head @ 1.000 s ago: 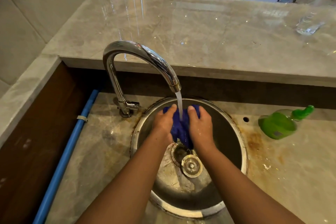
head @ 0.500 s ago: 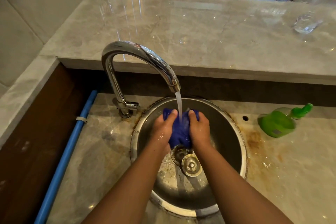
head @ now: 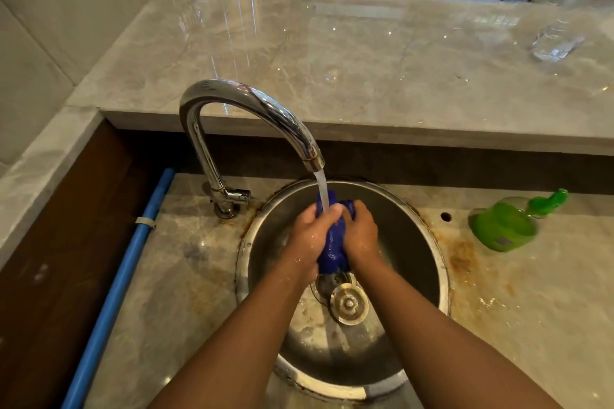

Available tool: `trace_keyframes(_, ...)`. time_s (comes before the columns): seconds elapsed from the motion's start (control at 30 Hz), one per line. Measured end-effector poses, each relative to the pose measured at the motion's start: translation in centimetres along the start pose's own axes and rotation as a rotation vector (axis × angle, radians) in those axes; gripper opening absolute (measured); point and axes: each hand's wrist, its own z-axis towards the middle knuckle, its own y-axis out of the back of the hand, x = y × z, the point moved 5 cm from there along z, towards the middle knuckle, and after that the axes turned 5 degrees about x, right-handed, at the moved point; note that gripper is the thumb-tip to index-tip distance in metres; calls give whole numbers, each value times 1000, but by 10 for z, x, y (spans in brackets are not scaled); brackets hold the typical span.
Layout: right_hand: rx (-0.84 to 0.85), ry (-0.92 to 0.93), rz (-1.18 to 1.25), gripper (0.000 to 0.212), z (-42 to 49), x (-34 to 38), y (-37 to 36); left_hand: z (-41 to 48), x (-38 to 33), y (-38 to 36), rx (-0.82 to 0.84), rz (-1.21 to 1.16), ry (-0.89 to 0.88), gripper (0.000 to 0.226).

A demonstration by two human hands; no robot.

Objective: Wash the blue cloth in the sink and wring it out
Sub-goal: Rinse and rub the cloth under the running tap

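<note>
We see the bunched, soaked blue cloth [head: 332, 242] under the faucet stream, above the round steel sink [head: 428, 236], clamped between our left hand [head: 310, 236] and right hand [head: 360, 232]. A loosened grip risks dropping it onto the open drain [head: 327, 282]; hard wringing may splash the stained marble counter [head: 498, 309].

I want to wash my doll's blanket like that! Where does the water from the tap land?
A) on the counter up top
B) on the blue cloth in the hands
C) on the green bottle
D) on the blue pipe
B: the water from the faucet falls onto the top of the blue cloth, which the left hand and right hand grip.
</note>
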Motion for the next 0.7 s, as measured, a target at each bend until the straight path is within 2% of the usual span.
trace_keyframes(0.07, -50, 23, 27, 16, -5, 2, 5, 1, -4, 0, -27, 1, -13, 30)
trace_keyframes(0.13, -104, 114, 71, 17, -16, 12, 11, 7, -8, 8, -142, -36, -4, 27)
trace_keyframes(0.2, -76, 223, 115, 16, -31, 26, 9, 12, -8, 16, -243, -50, 14, 18)
trace_keyframes(0.33, 47, 326, -22, 16, -49, 43, -8, 9, 2, 5, -177, -76, 77, 28)
trace_keyframes(0.43, 4, 195, -85, 18, -25, 27, -1, -1, 6, -1, -71, -122, 73, 22)
trace_keyframes(0.57, -21, -3, 49, 16, -1, -5, 12, -7, 3, -12, 39, -37, 56, 32)
trace_keyframes(0.63, -72, -2, 85, 16, -3, -8, 16, -6, 1, -13, 14, -55, 33, 32)
trace_keyframes(0.7, -121, 40, 130, 18, -13, -2, 21, -4, -3, -4, -95, -91, 1, 26)
